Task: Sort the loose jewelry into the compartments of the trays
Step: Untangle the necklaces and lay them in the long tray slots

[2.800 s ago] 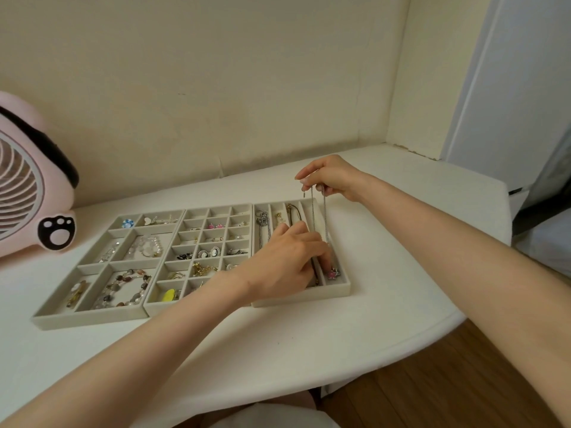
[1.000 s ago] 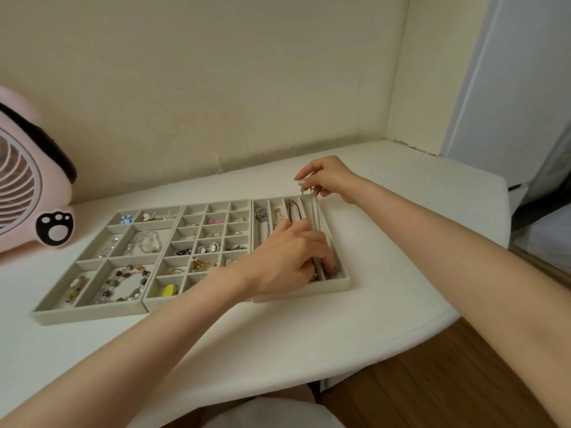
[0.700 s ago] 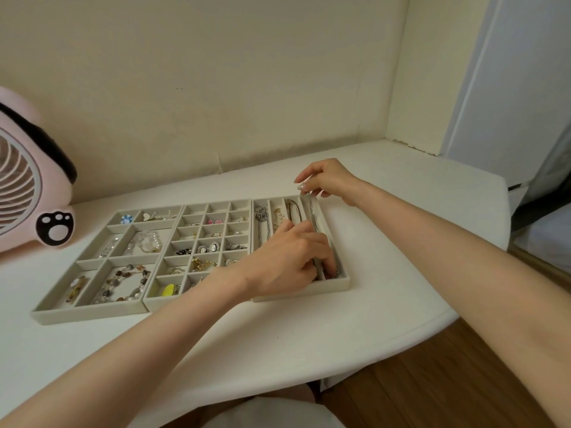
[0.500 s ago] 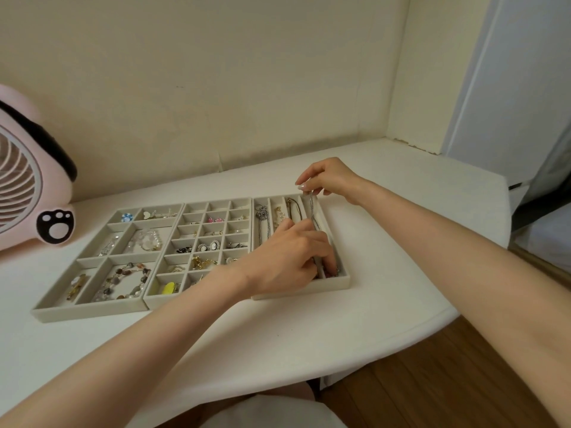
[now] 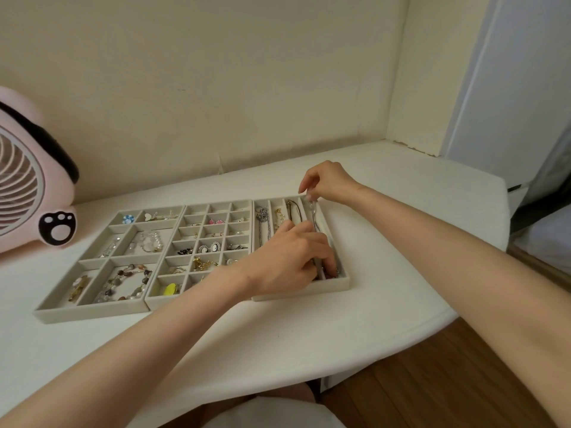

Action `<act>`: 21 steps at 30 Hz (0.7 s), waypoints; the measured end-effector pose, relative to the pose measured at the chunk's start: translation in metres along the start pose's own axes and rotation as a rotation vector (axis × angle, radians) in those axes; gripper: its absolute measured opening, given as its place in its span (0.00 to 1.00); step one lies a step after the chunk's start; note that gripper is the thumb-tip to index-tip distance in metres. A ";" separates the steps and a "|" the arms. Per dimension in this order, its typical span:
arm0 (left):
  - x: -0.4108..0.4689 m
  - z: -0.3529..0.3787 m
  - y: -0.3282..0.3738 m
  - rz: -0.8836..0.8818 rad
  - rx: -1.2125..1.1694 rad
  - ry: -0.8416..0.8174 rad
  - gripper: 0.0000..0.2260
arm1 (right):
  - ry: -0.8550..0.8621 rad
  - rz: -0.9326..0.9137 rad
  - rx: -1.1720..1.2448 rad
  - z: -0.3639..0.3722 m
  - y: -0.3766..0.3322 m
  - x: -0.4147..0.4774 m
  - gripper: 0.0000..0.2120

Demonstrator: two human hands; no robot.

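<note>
Three beige trays sit side by side on the white table. The right tray (image 5: 343, 284) has long narrow slots. A silver chain necklace (image 5: 314, 217) lies along its rightmost slot. My right hand (image 5: 327, 183) pinches the chain's far end at the tray's back edge. My left hand (image 5: 290, 257) rests over the near half of that tray, fingers curled onto the chain's lower end by a small pink pendant (image 5: 330, 274). The middle tray (image 5: 185, 211) holds earrings and rings in small cells. The left tray (image 5: 92, 310) holds bead bracelets.
A pink fan (image 5: 27, 193) with a paw mark stands at the far left against the wall. The table's (image 5: 309, 350) front edge curves down to a wooden floor (image 5: 448, 381) at the right. A white door (image 5: 509, 88) stands at the back right.
My right hand has lowered the hanging chain into the rightmost slot, from raised above the tray to its back edge. My left hand stayed on the chain's lower end.
</note>
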State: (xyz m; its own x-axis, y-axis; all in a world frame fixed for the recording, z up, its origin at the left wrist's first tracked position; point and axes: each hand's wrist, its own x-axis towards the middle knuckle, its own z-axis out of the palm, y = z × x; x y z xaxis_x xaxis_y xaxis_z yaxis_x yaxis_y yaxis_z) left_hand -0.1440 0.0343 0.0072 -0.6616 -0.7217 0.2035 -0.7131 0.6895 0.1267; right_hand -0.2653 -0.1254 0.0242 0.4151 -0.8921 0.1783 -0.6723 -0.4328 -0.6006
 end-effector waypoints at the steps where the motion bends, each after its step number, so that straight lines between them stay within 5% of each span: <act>1: 0.000 0.000 0.000 0.000 -0.001 -0.002 0.19 | 0.013 -0.013 -0.026 0.003 -0.001 0.001 0.11; 21: 0.001 -0.001 0.000 0.010 0.006 -0.008 0.20 | 0.110 -0.135 -0.053 0.017 0.009 0.002 0.12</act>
State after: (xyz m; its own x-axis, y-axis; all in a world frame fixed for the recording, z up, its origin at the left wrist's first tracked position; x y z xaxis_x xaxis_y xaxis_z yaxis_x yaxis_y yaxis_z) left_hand -0.1443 0.0343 0.0085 -0.6706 -0.7152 0.1969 -0.7077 0.6964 0.1192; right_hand -0.2602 -0.1287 0.0063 0.4363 -0.8331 0.3401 -0.6477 -0.5531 -0.5240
